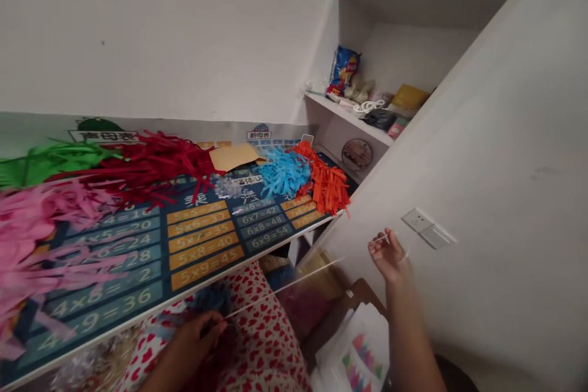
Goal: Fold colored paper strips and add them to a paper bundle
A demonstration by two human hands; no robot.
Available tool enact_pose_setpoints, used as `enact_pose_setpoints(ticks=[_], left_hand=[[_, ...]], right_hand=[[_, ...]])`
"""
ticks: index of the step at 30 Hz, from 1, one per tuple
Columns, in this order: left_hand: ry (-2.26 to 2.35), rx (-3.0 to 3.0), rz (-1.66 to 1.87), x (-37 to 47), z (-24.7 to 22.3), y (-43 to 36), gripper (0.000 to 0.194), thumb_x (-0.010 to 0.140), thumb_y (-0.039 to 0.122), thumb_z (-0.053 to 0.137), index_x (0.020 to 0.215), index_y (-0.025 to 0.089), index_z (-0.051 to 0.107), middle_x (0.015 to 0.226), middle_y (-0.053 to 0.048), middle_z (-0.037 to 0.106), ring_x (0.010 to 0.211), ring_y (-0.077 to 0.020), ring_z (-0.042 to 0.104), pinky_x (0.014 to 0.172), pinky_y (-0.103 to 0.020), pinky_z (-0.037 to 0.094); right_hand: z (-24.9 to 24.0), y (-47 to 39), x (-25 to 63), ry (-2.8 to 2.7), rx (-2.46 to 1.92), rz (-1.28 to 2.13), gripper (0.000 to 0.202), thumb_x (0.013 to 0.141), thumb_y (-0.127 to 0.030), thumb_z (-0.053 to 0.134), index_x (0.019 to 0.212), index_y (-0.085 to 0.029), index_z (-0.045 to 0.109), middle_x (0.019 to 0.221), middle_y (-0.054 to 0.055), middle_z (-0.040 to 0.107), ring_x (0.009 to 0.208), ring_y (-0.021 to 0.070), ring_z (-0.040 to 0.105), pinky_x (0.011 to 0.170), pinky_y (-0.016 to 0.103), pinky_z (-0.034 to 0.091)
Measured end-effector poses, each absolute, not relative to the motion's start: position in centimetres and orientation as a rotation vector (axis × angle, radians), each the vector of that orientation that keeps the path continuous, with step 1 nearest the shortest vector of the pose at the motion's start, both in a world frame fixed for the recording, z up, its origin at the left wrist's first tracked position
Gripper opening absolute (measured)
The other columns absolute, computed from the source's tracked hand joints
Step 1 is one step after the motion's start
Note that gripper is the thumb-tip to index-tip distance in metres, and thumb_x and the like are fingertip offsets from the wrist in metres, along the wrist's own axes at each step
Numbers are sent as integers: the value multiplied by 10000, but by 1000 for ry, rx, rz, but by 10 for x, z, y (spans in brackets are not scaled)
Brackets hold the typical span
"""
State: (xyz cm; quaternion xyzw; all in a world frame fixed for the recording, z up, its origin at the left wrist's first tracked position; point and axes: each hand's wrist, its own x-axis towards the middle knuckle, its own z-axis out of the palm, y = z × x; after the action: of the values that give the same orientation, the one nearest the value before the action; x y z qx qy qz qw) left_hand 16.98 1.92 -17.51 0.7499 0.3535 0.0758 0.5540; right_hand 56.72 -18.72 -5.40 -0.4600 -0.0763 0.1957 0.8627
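A thin white string (pixel 285 287) stretches taut between my two hands, above my lap. My left hand (pixel 204 334) pinches its near end, low over the heart-patterned cloth (pixel 257 300) on my legs. Dark blue fringed paper (pixel 211 300) lies right behind that hand; whether the string joins it, I cannot tell. Raised at the right near the wall, my right hand (pixel 388 255) has its fingers closed on the other end. On the tabletop, the closest tassels to the string are a light blue one (pixel 285 173) and an orange one (pixel 328 184).
Pink (pixel 59 202), green (pixel 50 159) and red paper fringes (pixel 156 162) cover the left of the table (pixel 204 239). A tan paper sheet (pixel 234 156) lies behind. Shelves (pixel 349 116) stand at back right; a wall socket (pixel 418 220) and white printed bag (pixel 358 349) are rightward.
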Motion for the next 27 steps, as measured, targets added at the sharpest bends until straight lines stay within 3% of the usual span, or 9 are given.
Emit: enact_pose_setpoints(ticks=[3, 6, 8, 10, 13, 17, 22, 27], left_hand=[[852, 1856, 127, 169, -181, 21, 388, 777, 532, 488, 661, 184, 611, 581, -10, 618, 591, -199, 566, 566, -267, 395], [861, 1926, 127, 163, -171, 18, 304, 797, 440, 511, 690, 196, 658, 649, -27, 676, 643, -218, 610, 628, -293, 434], [800, 1926, 271, 156, -152, 12, 236, 810, 383, 546, 753, 217, 704, 846, -53, 727, 803, -235, 639, 770, -329, 459], [737, 1834, 504, 149, -128, 6, 191, 800, 353, 597, 851, 235, 739, 1096, -76, 697, 1004, -241, 606, 920, -352, 429], [811, 1402, 642, 141, -97, 3, 180, 726, 369, 709, 789, 206, 749, 873, -59, 714, 825, -196, 629, 814, -314, 468], [814, 608, 819, 131, -82, 1, 331, 524, 332, 881, 738, 156, 699, 688, -12, 694, 595, -120, 595, 642, -242, 463], [721, 351, 951, 116, -84, -2, 332, 502, 245, 910, 715, 126, 685, 672, -24, 700, 566, -97, 598, 606, -204, 465], [715, 368, 976, 111, -90, -1, 302, 526, 238, 900, 716, 127, 693, 654, -15, 681, 583, -96, 588, 597, -193, 446]], right_hand=[[-34, -200, 579, -157, -1016, 339, 264, 664, -269, 811, 646, -182, 563, 587, -70, 589, 489, 60, 563, 523, 208, 538], [-23, -200, 566, -208, -1071, 287, 215, 722, -275, 760, 659, -187, 575, 486, -109, 453, 350, 27, 368, 334, 117, 346], [-29, -182, 535, -269, -1113, 303, 151, 742, -309, 743, 760, -202, 638, 455, -119, 387, 338, 36, 317, 302, 120, 270], [-43, -152, 486, -373, -1213, 411, 162, 738, -315, 745, 845, -207, 689, 461, -101, 420, 362, 55, 362, 318, 144, 292], [-61, -101, 397, -760, -1548, 684, 166, 771, -361, 694, 777, -200, 735, 489, -43, 525, 403, 98, 449, 349, 189, 342], [-63, -56, 307, -1312, -1509, 644, 223, 815, -393, 614, 738, -242, 759, 698, 16, 694, 640, 178, 632, 590, 257, 502], [-62, -32, 274, -1490, -1427, 527, 212, 834, -371, 613, 715, -266, 755, 574, -10, 630, 512, 142, 564, 529, 235, 456], [-66, -24, 265, -1625, -1419, 520, 267, 870, -400, 571, 721, -269, 751, 577, -2, 641, 510, 147, 579, 511, 240, 445]])
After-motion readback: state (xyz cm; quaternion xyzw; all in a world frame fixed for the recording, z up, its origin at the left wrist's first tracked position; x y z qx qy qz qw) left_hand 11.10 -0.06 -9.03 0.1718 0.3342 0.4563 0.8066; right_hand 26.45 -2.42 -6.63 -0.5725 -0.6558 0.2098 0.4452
